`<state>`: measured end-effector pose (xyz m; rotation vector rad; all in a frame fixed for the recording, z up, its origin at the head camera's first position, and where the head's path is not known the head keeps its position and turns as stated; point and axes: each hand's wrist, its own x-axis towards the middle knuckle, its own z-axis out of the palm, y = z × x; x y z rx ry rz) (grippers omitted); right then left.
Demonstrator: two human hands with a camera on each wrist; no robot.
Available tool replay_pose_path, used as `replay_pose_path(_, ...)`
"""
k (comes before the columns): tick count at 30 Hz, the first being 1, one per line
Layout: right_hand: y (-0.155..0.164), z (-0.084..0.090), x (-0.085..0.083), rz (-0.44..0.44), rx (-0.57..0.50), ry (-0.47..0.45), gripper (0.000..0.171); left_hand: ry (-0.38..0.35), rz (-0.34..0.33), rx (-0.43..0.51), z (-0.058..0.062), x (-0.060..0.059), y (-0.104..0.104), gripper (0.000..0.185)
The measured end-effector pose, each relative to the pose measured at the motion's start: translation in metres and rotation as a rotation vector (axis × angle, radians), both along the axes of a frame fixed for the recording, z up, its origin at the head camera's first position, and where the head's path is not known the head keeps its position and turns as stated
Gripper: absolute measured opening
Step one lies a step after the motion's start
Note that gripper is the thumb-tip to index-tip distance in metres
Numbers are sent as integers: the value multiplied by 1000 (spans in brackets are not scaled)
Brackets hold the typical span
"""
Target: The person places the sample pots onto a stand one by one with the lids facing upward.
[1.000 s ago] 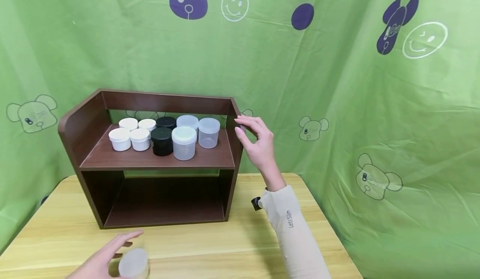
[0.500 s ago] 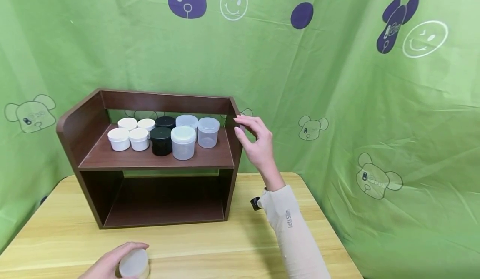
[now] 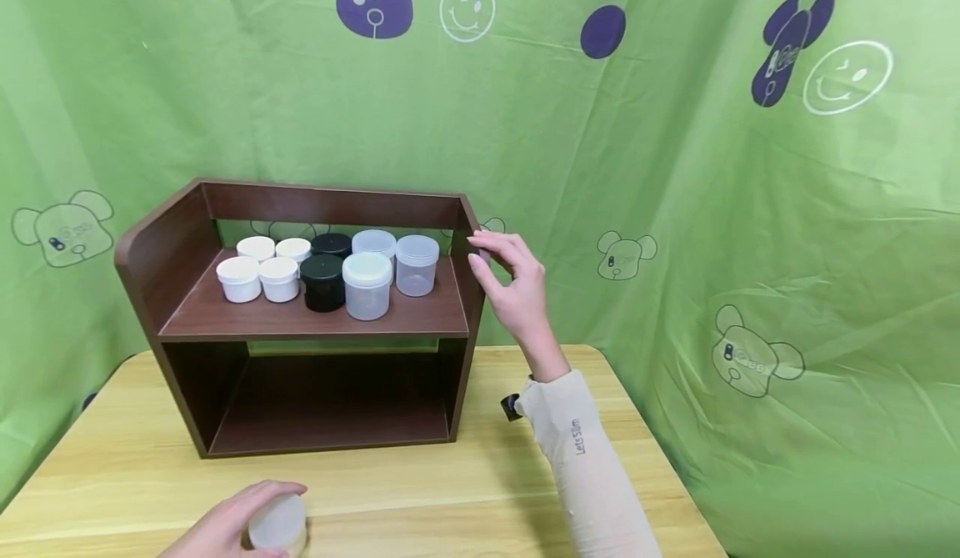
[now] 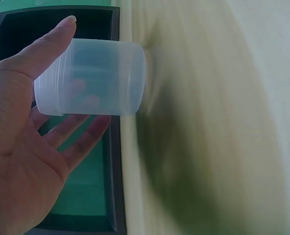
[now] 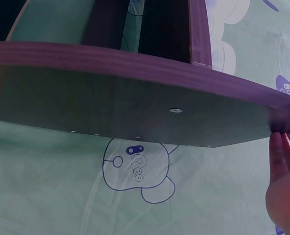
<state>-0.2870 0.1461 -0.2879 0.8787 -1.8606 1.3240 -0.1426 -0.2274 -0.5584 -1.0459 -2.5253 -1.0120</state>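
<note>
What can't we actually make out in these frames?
- Head view: left hand is cut off by the bottom edge and partly covers the clear jar.
- Left wrist view: the table is motion-blurred; whether the jar touches it cannot be told.
- Right wrist view: right hand is cut by the frame edge; its hold on the shelf side is unclear.
- Head view: the front jars hide most of the back row.

Light: I see bright, even light and soft shadows.
Head view: sharp, edges slightly bowed.
Left wrist view: table (image 4: pixel 208 122) smeared, blurred.
</note>
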Motion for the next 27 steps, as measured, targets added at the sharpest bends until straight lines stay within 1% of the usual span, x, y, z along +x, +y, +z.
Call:
replay_pose_path(2, 1, 0, 0, 3, -2, -1, 24, -42, 21, -23, 8, 0, 4, 65)
replay_pose_path(4, 1, 0, 0, 4, -6, -3, 24, -83, 52, -49, 19, 1, 8, 65)
replay_pose_path(6, 1, 0, 0, 4, -10, -7, 24, -144, 79, -75, 33, 0, 14, 65)
replay_pose_path(9, 1, -1, 0, 5, -9, -10, 24, -194, 115, -82, 56, 1, 20, 65)
replay_pose_path(10, 1, -1, 0, 6, -9, -10, 24, -195, 125, -76, 63, 2, 21, 65)
replay_pose_path(12, 1, -1, -1, 7, -8, -10, 24, -163, 151, -53, 75, 3, 24, 65)
replay_pose_path(15, 0, -2, 0, 13, -10, -12, 24, -76, 192, -25, 90, 4, 28, 65)
replay_pose_path(18, -1, -2, 1, 14, -16, -13, 23, -30, 210, -14, 108, 0, 35, 67)
replay_pose_path(22, -1, -2, 1, 13, -25, -13, 23, 12, 181, 10, 135, -9, 45, 68)
replay_pose_path(27, -1, -1, 0, 13, -33, -20, 24, 98, 128, 27, 165, -23, 56, 72)
